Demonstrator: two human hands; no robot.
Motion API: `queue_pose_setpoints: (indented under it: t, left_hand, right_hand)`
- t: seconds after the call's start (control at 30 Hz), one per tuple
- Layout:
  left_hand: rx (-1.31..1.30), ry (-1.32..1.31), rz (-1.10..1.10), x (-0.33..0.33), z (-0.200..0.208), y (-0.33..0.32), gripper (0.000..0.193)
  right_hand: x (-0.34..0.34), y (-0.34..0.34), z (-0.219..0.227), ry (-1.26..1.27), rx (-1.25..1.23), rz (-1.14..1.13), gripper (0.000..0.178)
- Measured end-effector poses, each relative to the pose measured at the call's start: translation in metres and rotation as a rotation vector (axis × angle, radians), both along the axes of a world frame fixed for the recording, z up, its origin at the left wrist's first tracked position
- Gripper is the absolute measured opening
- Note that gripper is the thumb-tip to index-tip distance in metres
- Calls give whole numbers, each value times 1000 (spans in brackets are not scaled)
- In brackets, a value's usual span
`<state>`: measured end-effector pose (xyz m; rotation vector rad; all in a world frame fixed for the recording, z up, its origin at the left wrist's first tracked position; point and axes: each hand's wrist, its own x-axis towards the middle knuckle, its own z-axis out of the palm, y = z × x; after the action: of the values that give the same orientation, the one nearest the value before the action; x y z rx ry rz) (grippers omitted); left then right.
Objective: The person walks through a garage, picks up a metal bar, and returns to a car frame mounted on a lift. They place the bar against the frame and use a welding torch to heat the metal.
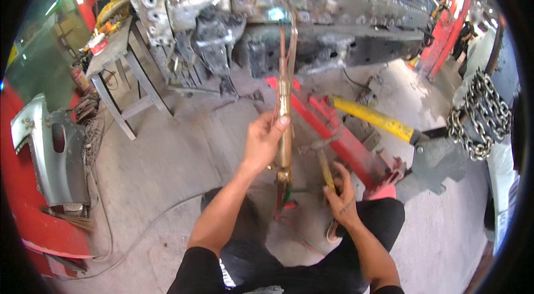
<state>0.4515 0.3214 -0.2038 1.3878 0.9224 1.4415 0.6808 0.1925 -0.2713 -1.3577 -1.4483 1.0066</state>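
Note:
My left hand [266,137] is wrapped round a brass gas torch [285,147], which points away from me. Its thin copper-coloured tube reaches up to the battered metal front of a car body [322,16]. A bright bluish-white glow [276,14] shows on the metal at the torch's tip. Lower and to the right, my right hand [342,197] grips a slim tool with a yellow handle [327,170]. The tool's far end is blurred against the floor and a red beam, so its kind is unclear. Red and green hoses [285,199] hang from the torch's rear.
A red beam [339,138] with a yellow cylinder [375,119] runs under the car. A heavy chain [481,113] hangs at right. At left stand a metal stool [125,55] and a silver fender [58,155]. A cable [150,227] crosses the floor.

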Motion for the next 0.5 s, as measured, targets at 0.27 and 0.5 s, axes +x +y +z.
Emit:
queue_pose_setpoints:
  t: [0.27, 0.5]
  left_hand:
    - [-31, -36, -31, -7, 5, -16, 32]
    - [-44, 10, 70, -10, -8, -15, 35]
  right_hand:
    - [-5, -13, -79, -60, -220, -158, 50]
    - [28, -9, -287, -607, -416, 63, 49]
